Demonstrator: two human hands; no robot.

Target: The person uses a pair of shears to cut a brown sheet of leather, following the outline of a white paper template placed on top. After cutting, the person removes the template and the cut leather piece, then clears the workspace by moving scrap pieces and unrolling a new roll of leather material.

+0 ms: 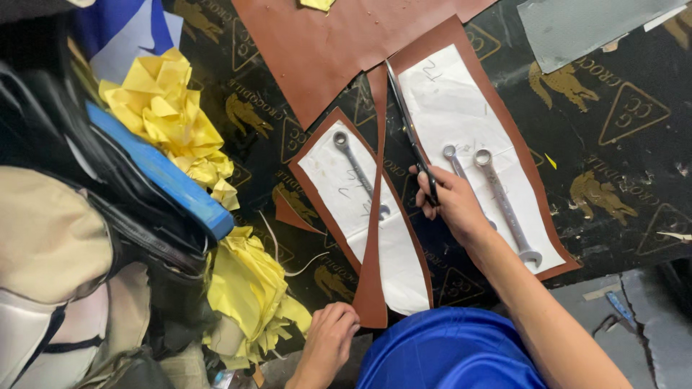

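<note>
Head view: my right hand (450, 202) grips scissors (411, 133), blades pointing to twelve o'clock, cutting brown leather (375, 238) between two white paper patterns (450, 108) weighted by wrenches (504, 209). Left hand (328, 338), loosely curled at six o'clock, pins the strip's bottom tip. Next, I'd judge, needs steady cutting along the pattern edge; scissor handles hide inside my fist.

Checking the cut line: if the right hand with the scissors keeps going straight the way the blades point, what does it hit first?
The right hand aims the scissors up the brown leather edge beside the white paper pattern; more leather comes first, no tool in line.
</note>
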